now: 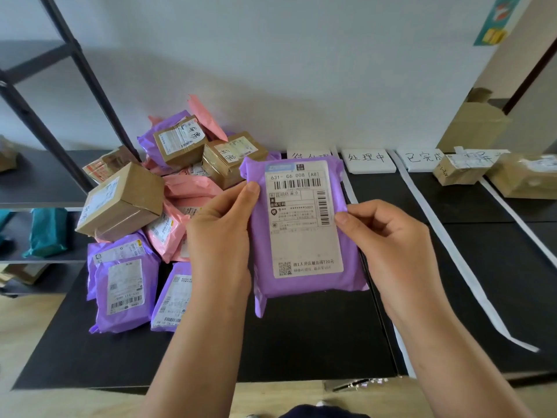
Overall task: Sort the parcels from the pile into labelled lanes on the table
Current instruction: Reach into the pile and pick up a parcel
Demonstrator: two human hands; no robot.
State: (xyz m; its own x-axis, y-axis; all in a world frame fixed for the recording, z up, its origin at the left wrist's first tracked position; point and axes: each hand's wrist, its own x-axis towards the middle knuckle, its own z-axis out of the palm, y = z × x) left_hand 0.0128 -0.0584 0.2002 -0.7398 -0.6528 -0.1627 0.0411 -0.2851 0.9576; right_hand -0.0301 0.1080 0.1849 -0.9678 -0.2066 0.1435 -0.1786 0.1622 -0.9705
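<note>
**Purple parcel (304,230) held over a black bench (301,342)**

The left hand (223,233) grips the parcel's left edge and the right hand (388,236) pinches its right edge, with the white shipping label facing up. At back left lies a pile (156,206) of pink and purple bags and brown boxes. White strips (446,242) divide the bench into lanes headed by handwritten cards (369,162).

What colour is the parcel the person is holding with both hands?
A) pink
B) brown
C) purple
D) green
C: the purple parcel is held up between the left hand and the right hand, each gripping one side edge.
</note>
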